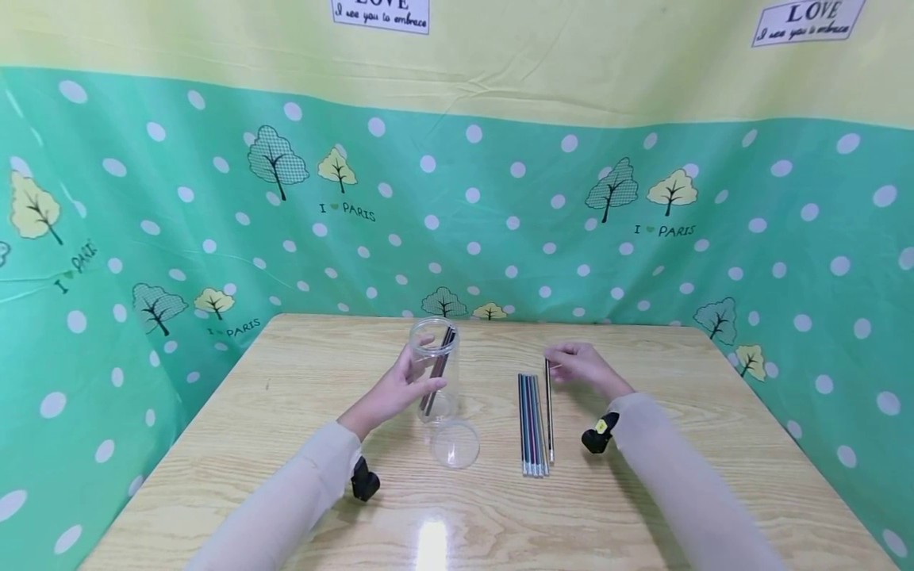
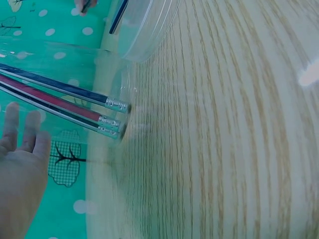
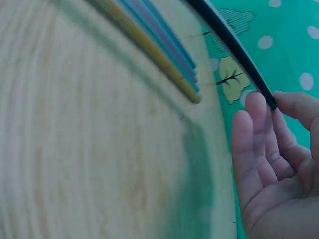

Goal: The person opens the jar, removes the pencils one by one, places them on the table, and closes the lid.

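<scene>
My left hand [image 1: 391,394] holds a clear jar [image 1: 453,379] around its side, the thumb in front and the fingers behind. The jar is upright and uncapped. Several pencils [image 2: 75,102] lean inside it, dark and red ones with metal eraser ends down, as the left wrist view shows. Over to the right, my right hand [image 1: 581,369] pinches the upper end of a black pencil [image 1: 549,420] between thumb and fingertips. Just left of that pencil lies a row of several pencils [image 1: 531,428], blue, purple and gold-toned, side by side on the table.
A round clear lid [image 1: 455,446] lies in front of the jar on the wooden table [image 1: 300,492]. Behind and at the sides hangs a green and yellow printed curtain [image 1: 493,190]. Both wrists wear a small black camera [image 1: 366,480].
</scene>
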Demonstrator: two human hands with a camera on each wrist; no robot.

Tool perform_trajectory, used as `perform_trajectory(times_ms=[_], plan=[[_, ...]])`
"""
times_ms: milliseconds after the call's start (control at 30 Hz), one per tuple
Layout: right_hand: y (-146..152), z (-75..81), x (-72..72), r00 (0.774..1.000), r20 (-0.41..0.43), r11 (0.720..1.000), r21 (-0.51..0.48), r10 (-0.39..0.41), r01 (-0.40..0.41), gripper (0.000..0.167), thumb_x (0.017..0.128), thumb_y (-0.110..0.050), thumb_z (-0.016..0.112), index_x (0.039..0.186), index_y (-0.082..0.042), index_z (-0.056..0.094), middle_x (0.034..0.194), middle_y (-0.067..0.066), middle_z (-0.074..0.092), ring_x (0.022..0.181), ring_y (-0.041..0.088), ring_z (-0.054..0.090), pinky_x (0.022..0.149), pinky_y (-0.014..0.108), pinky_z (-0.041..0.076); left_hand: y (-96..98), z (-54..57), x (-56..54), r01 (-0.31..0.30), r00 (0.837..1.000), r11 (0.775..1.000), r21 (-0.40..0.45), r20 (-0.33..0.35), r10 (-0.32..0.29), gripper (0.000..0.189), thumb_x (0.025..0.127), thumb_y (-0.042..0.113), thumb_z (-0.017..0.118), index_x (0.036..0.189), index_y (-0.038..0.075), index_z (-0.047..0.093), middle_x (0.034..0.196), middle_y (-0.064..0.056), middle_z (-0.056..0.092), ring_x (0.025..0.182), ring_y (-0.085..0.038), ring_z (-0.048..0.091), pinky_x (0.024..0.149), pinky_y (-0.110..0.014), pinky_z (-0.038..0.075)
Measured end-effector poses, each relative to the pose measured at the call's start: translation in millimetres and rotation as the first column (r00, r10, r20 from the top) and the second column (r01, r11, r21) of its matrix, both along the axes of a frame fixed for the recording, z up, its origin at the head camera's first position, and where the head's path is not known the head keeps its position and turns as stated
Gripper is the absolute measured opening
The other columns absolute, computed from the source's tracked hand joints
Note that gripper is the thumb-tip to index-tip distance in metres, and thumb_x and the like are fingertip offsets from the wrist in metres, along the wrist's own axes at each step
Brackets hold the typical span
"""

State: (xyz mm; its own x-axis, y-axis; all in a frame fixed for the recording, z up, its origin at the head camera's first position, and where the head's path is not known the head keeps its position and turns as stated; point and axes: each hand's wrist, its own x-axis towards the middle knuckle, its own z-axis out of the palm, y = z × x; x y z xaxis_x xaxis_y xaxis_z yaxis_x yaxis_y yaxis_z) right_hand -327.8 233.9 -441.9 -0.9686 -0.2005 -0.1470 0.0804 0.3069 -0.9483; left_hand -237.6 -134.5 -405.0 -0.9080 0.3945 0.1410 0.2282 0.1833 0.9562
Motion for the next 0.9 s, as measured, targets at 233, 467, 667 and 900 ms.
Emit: perform_trajectory(times_ms=[233, 467, 667, 900], plan=[[-4.2, -10.3, -1.4, 0.999, 0.040, 0.999, 0.049, 0.015, -0.017, 0.040, 0.100, -0.017, 0.062, 0.128, 0.012, 0.056, 0.090, 0.011, 0.066, 0.075, 0.015, 0.065, 0.071, 0.028, 0.060, 0.6, -1.1, -0.2, -0.006, 1.000, 1.000, -0.003, 0.000, 0.006, 0.077, 0.097, 0.013, 0.067, 0.157, 0.017, 0.019, 0.155, -0.023, 0.037, 0.145, -0.041, 0.029, 0.118, -0.057, 0.017], [-9.4, -15.8, -1.2, 0.999, 0.035, 0.993, 0.117, 0.005, -0.009, 0.032, 0.099, -0.014, 0.063, 0.118, 0.011, 0.063, 0.084, 0.011, 0.068, 0.070, 0.014, 0.065, 0.065, 0.028, 0.060, 0.5, 0.8, 1.5, -0.005, 1.000, 1.000, 0.004, 0.013, 0.005, 0.076, 0.098, 0.012, 0.067, 0.157, 0.018, 0.020, 0.156, -0.022, 0.035, 0.145, -0.044, 0.025, 0.117, -0.060, 0.018], [-15.5, -12.6, 4.5, 1.000, 0.013, 0.983, 0.186, -0.002, -0.001, 0.030, 0.098, -0.013, 0.064, 0.117, 0.010, 0.065, 0.084, 0.012, 0.068, 0.070, 0.014, 0.065, 0.066, 0.028, 0.060, 0.0, 1.4, 2.3, 0.001, 1.000, 1.000, -0.002, 0.026, -0.001, 0.076, 0.098, 0.015, 0.067, 0.157, 0.019, 0.019, 0.157, -0.023, 0.032, 0.146, -0.046, 0.022, 0.116, -0.062, 0.019], [-18.2, -11.8, 5.8, 1.000, -0.008, 0.967, 0.253, 0.012, -0.009, 0.026, 0.096, -0.012, 0.065, 0.112, 0.008, 0.067, 0.084, 0.012, 0.068, 0.069, 0.015, 0.066, 0.064, 0.027, 0.060, -0.3, 0.2, 1.5, 0.004, 1.000, 1.000, 0.005, 0.029, -0.004, 0.077, 0.097, 0.016, 0.068, 0.157, 0.020, 0.019, 0.158, -0.022, 0.032, 0.146, -0.044, 0.023, 0.116, -0.062, 0.019]])
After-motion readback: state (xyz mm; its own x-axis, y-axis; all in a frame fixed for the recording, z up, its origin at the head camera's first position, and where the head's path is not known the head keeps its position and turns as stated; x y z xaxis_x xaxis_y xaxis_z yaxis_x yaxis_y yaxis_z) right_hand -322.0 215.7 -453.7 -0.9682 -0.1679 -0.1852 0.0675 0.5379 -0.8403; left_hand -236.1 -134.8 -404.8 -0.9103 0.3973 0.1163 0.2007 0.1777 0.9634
